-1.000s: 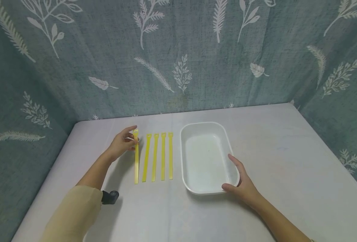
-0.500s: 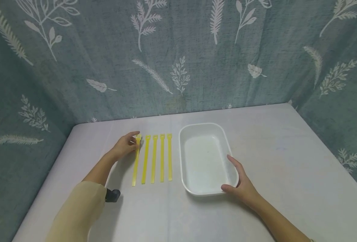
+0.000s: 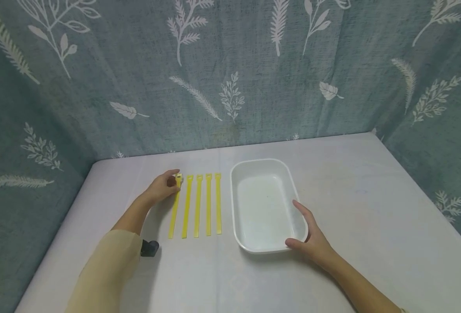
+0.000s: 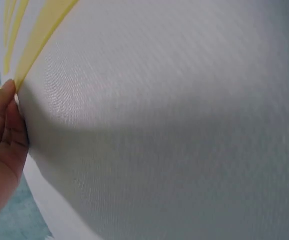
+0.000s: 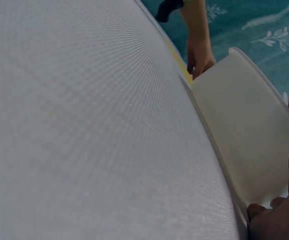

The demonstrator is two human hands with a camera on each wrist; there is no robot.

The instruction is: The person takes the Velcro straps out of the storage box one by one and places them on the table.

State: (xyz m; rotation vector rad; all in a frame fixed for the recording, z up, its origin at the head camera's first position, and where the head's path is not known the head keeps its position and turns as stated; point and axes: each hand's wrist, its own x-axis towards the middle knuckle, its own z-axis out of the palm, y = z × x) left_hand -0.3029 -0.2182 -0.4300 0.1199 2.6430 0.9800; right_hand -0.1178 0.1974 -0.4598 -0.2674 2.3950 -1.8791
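My left hand [image 3: 162, 187] pinches the slotted head end of the leftmost yellow flat strap [image 3: 174, 213] between thumb and fingers. Its tail slants toward me along the white table. Seen from the left wrist, thumb and fingertip meet at that strap's [image 4: 47, 32] end. Beside it several similar yellow straps [image 3: 197, 211] lie in a row, heads away from me. My right hand [image 3: 317, 245] holds the near right corner of a white rectangular tray [image 3: 267, 200], thumb on the near rim and a finger along the right rim. The right wrist view shows the tray's outer wall [image 5: 239, 125].
The white-covered table [image 3: 355, 208] ends at the back against a blue-green leaf-patterned curtain [image 3: 230, 78], which also runs along both sides. A small black device [image 3: 150, 248] sits at the left sleeve [image 3: 109, 269].
My left hand has lowered toward the table with the strap. The strap's tail has swung slightly left. The right hand and the tray stay in place.
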